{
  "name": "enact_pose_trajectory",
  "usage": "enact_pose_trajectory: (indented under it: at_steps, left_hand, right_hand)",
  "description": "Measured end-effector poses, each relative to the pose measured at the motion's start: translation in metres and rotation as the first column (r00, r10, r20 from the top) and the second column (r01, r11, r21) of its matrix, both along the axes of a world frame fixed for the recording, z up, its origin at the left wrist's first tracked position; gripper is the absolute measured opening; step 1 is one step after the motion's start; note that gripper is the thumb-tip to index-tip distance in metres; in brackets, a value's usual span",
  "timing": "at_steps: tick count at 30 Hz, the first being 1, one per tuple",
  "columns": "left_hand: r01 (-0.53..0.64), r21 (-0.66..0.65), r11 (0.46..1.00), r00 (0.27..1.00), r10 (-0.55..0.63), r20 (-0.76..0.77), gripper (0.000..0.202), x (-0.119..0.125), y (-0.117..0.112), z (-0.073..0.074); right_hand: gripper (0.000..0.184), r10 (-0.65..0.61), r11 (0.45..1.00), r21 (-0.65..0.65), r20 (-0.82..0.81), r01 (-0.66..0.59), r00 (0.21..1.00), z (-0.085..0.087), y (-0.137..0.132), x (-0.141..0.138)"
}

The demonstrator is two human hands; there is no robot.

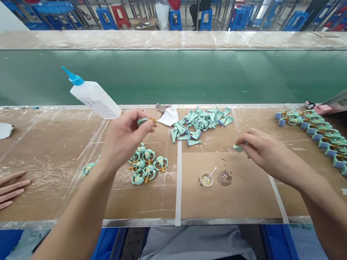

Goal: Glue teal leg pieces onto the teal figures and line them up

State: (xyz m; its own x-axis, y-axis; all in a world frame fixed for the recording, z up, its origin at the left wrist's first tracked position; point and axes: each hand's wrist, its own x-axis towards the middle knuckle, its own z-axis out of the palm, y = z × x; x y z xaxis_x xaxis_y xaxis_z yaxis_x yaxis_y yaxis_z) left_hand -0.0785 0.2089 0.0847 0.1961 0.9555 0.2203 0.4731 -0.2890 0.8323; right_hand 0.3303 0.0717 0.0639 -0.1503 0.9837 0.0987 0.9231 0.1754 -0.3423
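Note:
My left hand (125, 134) is raised over the bench, its fingers closed on a small teal-and-brown figure top (144, 120), mostly hidden by the fingers. Below it lies a cluster of similar figure tops (148, 156) with round teal heads and looped arms. Between thumb and finger, my right hand (257, 149) pinches a small teal piece (238, 147), largely covered. A heap of teal leg pieces (201, 121) with bluish ends sits between the hands, farther back. Nearer me stands a little cup of clear liquid (206, 179) with a white stick in it.
A white bottle with a blue nozzle (96, 98) stands at the back left. Assembled figures (334, 144) run in a row along the right. Another person's hand (4, 191) rests at the left edge. Behind the bench runs a green belt (168, 73).

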Motion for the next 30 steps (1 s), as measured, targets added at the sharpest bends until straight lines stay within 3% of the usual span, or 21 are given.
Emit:
enact_pose_trajectory:
  at_steps: [2,5,9,11,14,18,20,22,26,30]
  left_hand:
    - [0.067,-0.087,0.994,0.972,-0.045,0.229,0.025,0.004,-0.049,-0.009]
    - [0.134,-0.193,0.972,0.896,-0.035,0.443,0.024,0.020,-0.113,-0.029]
    - [0.138,-0.330,0.934,0.764,0.112,0.636,0.020,0.041,-0.170,-0.055]
    - [0.114,-0.380,0.918,0.718,0.188,0.671,0.020,0.048,-0.187,-0.064]
    - [0.087,-0.429,0.899,0.709,0.246,0.661,0.020,0.055,-0.199,-0.071]
    - [0.079,-0.397,0.915,0.672,0.245,0.699,0.012,0.066,-0.199,-0.069]
    - [0.093,-0.356,0.930,0.649,0.215,0.730,0.007,0.072,-0.198,-0.068]
    - [0.107,-0.326,0.939,0.636,0.187,0.748,0.006,0.077,-0.199,-0.068]
    - [0.088,-0.276,0.957,0.664,0.150,0.733,0.009,0.083,-0.201,-0.069]
    - [0.060,-0.225,0.972,0.721,0.113,0.683,0.009,0.085,-0.203,-0.068]
  right_hand:
    - [0.028,0.068,0.991,-0.105,-0.142,-0.084,0.988,0.003,0.001,-0.004]
    - [0.025,0.049,0.980,-0.168,-0.291,-0.102,0.956,-0.008,0.013,-0.017]
    - [0.028,-0.049,0.984,-0.174,-0.401,-0.023,0.915,-0.035,0.023,-0.027]
    - [0.033,-0.106,0.985,-0.168,-0.461,0.031,0.881,-0.047,0.023,-0.029]
    - [0.039,-0.169,0.984,-0.146,-0.533,0.106,0.829,-0.058,0.019,-0.030]
    - [0.045,-0.250,0.964,-0.085,-0.607,0.251,0.754,-0.055,-0.001,-0.041]
    - [0.048,-0.281,0.947,-0.090,-0.696,0.309,0.660,-0.045,-0.022,-0.053]
    - [0.048,-0.305,0.939,-0.175,-0.823,0.298,0.480,-0.034,-0.049,-0.070]
    - [0.033,-0.415,0.910,-0.410,-0.901,0.067,0.124,-0.020,-0.099,-0.112]
    - [0.033,-0.490,0.870,-0.483,-0.869,-0.096,-0.067,-0.022,-0.116,-0.142]
